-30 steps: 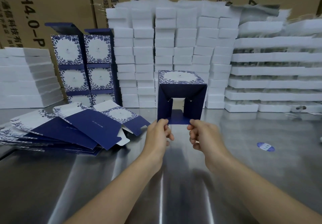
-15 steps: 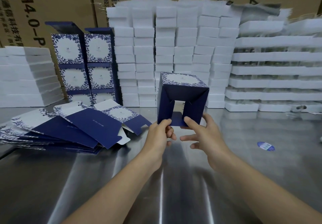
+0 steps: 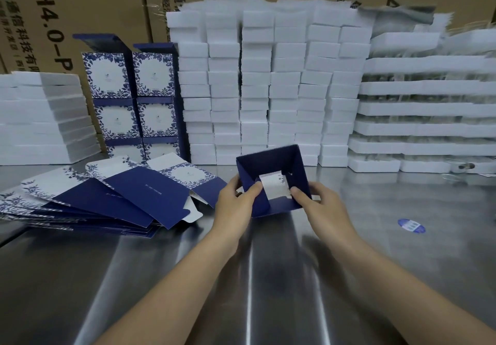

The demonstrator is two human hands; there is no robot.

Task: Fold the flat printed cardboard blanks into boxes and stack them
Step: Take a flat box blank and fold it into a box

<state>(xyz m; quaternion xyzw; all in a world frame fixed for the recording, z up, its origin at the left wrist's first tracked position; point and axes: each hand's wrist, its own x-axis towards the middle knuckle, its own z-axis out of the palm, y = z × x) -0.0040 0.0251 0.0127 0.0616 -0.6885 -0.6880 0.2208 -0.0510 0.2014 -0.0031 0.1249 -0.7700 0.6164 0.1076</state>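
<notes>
I am holding a half-folded blue box (image 3: 273, 181) just above the steel table (image 3: 268, 277), its open end tipped toward me so I am looking into the dark inside. My left hand (image 3: 236, 205) is gripping the box's left wall, thumb curled over the edge and pressing on the inner side. My right hand (image 3: 319, 205) is gripping the right wall the same way, thumb inside, fingers wrapped behind. A white printed flap (image 3: 275, 185) is showing at the bottom of the box between my thumbs. To my left, a fanned pile of flat blanks (image 3: 107, 197) is lying on the table. Behind it, finished boxes (image 3: 131, 97) are standing in two stacks. White foam blocks (image 3: 268, 89) are filling the back, and a blue sticker (image 3: 411, 225) is lying on the table at my right.
</notes>
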